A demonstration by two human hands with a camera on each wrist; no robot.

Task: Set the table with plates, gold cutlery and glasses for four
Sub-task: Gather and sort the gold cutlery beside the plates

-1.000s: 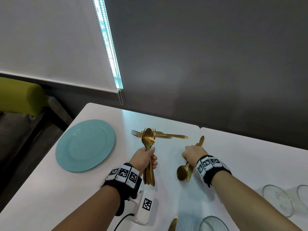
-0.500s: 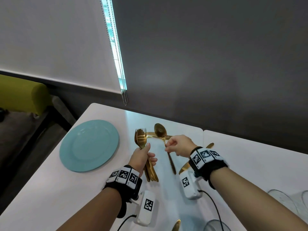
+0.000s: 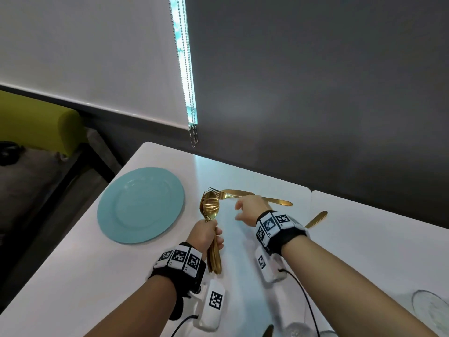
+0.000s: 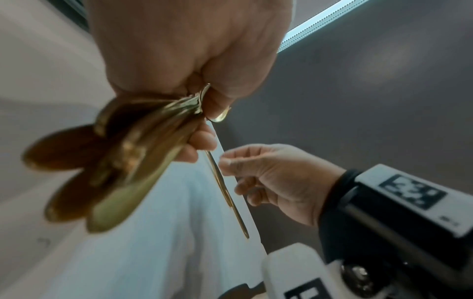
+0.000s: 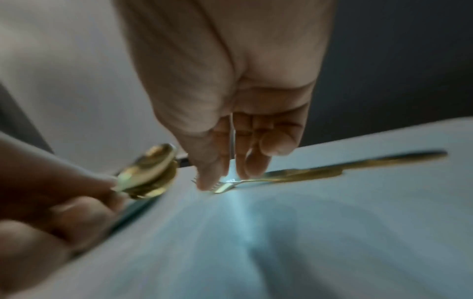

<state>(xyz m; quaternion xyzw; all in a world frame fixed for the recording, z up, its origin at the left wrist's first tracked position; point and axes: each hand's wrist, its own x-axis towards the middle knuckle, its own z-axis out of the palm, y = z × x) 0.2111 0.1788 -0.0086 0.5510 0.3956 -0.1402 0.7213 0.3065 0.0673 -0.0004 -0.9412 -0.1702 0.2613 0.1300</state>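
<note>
Left hand grips a bundle of gold cutlery; right hand reaches empty to a fork on the table.

The left hand (image 3: 206, 235) has its fingers curled round the handles of a bundle of gold spoons (image 3: 211, 207), bowls up, held just right of the teal plate (image 3: 141, 205). The right hand (image 3: 250, 207) holds nothing, its fingers loosely spread and pointing down over a gold fork (image 3: 217, 192); the wrist view is blurred, so whether the fingertips touch it cannot be told. The fork lies on the white table (image 3: 364, 239) beside a gold knife (image 3: 279, 200). Another gold handle (image 3: 315, 218) shows behind the right wrist. A glass (image 3: 430, 310) stands near the right edge.
</note>
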